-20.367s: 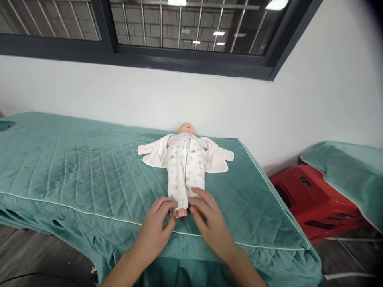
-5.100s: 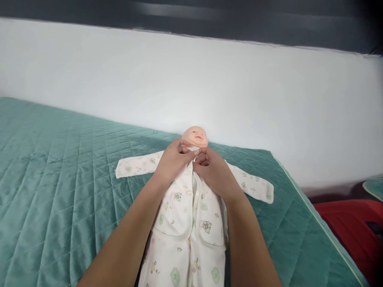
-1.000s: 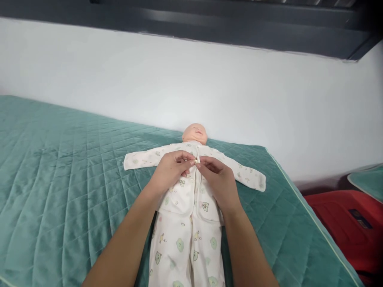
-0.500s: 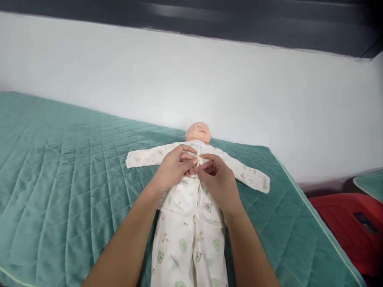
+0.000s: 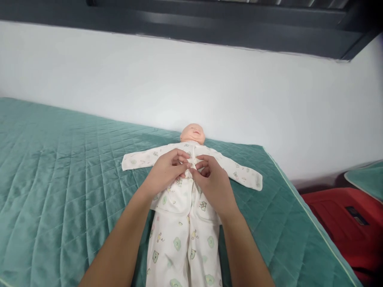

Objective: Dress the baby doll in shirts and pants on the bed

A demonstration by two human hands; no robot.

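Note:
A baby doll (image 5: 191, 134) lies on its back, its head toward the wall, dressed in a white printed jacket (image 5: 176, 201) and matching trousers (image 5: 176, 247). Both jacket sleeves stretch out to the sides. At the chest, my left hand (image 5: 170, 167) pinches the jacket's front edge from the left. Facing it, my right hand (image 5: 211, 175) pinches the front opening from the other side, thumb and fingers around the placket. A small pale button shows between the fingertips. Below the hands the jacket front hangs parted.
Green quilted bedding (image 5: 74, 187) spreads under the doll, its piped edge on the right. A white wall (image 5: 179, 83) stands behind, with a dark beam (image 5: 179, 24) above. A red plastic object (image 5: 341, 223) sits beyond the right edge.
The view has tilted up and shifted slightly. Both hands stay at the jacket's chest; the fingertips have moved a little apart, leaving the button more visible.

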